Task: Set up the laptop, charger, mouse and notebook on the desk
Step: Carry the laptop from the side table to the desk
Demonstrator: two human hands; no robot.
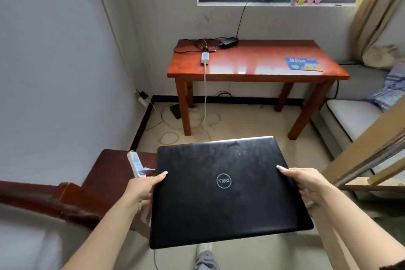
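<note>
So the closed laptop [228, 190] sits in the lower middle of the frame, held up in the air flat, lid facing up. It's a matte black slab with rounded corners, a bit smudgy on top, with a teal circular logo in the middle of the lid that reads upside down from this view. Its long axis runs left to right across the frame, tilted slightly so the right side sits a little lower. The left hand [145, 186] clamps the left edge, thumb on top of the lid and fingers tucked under; the right hand [306, 182] does the same on the right edge, thumb on top. Up in the upper middle there's the desk [263, 66], glossy reddish-brown wood with square legs, well apart from the laptop. On its left part lies a small white charger brick [205, 57] with a white cable hanging off the front edge down to the floor, and near its right end a blue rectangular mouse pad [303, 64] lies flat. A white power strip [135, 163] sits just beside the laptop's left edge on a dark wooden surface.
</note>
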